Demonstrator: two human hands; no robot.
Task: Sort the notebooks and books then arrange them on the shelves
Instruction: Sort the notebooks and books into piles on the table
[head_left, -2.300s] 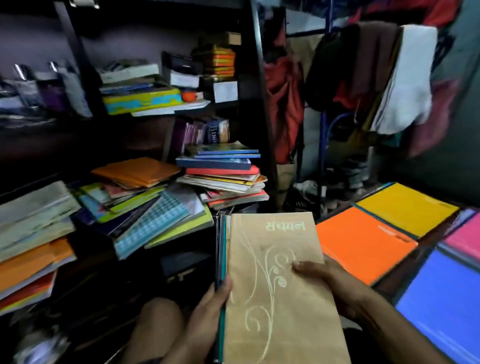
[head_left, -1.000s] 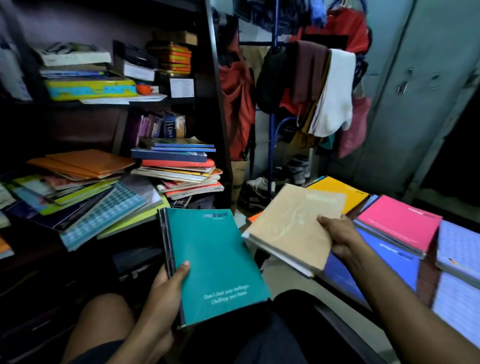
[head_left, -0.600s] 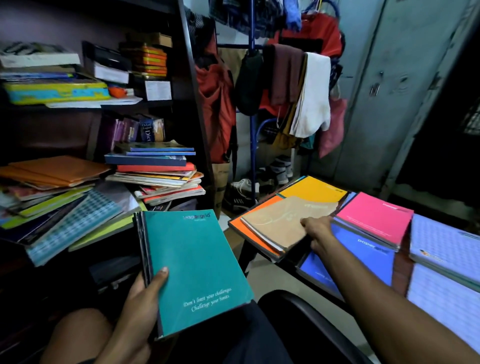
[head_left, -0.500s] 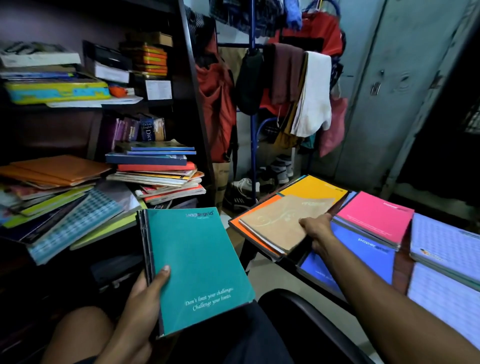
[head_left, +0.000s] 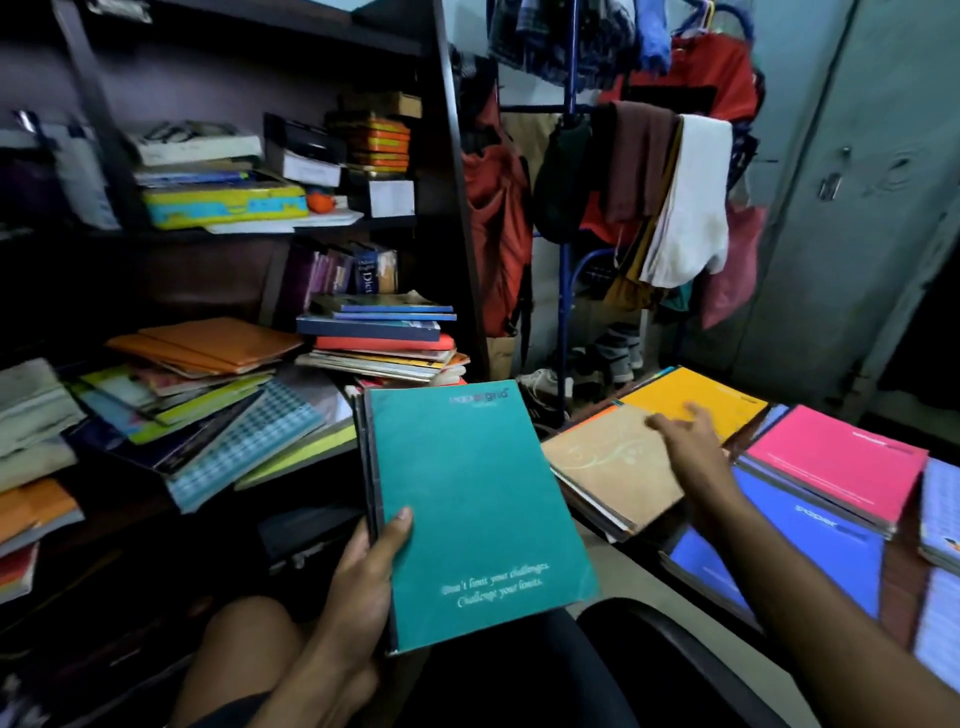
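Released since half a second ago, the tan book (head_left: 608, 462) is left lying on top of the orange notebook (head_left: 589, 422) at the table's near corner, and the right hand (head_left: 693, 441) is now lifted just above it, fingers loosely spread and holding nothing. Beyond that hand, the yellow notebook (head_left: 691, 397) is seen, with the pink notebook (head_left: 836, 462) and the blue notebook (head_left: 795, 551) laid out to its right on the table (head_left: 906, 561). The left hand (head_left: 363, 587) is kept clamped on the teal notebook (head_left: 478, 509), thumb pressed flat on the cover near the spine and the other fingers hidden beneath; a few thinner books are held under it. Further left, untidy piles of books (head_left: 379, 338) and notebooks are heaped on the dark shelves (head_left: 447, 171). Clothes are hung on a blue rack (head_left: 569, 260) behind.
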